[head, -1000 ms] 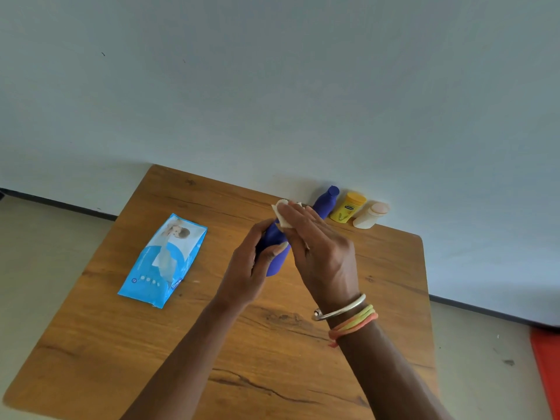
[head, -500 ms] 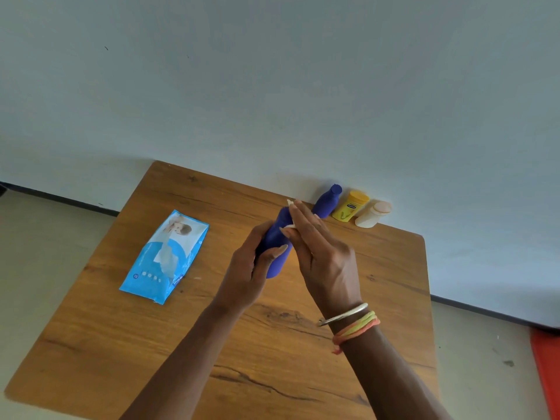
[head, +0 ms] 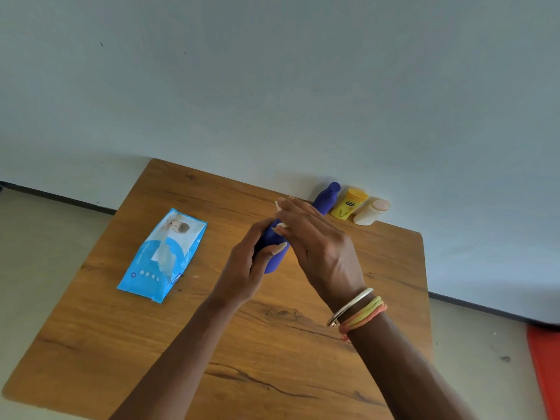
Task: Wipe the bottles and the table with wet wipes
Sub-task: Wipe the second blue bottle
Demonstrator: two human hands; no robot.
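A dark blue bottle (head: 326, 197) is held tilted above the wooden table (head: 212, 344), its cap pointing toward the wall. My left hand (head: 245, 268) grips its lower body. My right hand (head: 321, 250) lies over the bottle's middle, fingers stretched along it, and holds a white wet wipe (head: 279, 204) against it with fingers and thumb. Only small edges of the wipe show past the fingertips and by the thumb. A yellow bottle (head: 348, 204) and a cream bottle (head: 370, 212) stand at the table's far edge by the wall.
A blue pack of wet wipes (head: 163, 256) lies on the left part of the table. The wall runs right behind the table's far edge. A red object (head: 545, 368) lies on the floor at the right.
My right hand has slid along the blue bottle with the wipe, and less of the wipe shows now. My left hand keeps its grip on the bottle.
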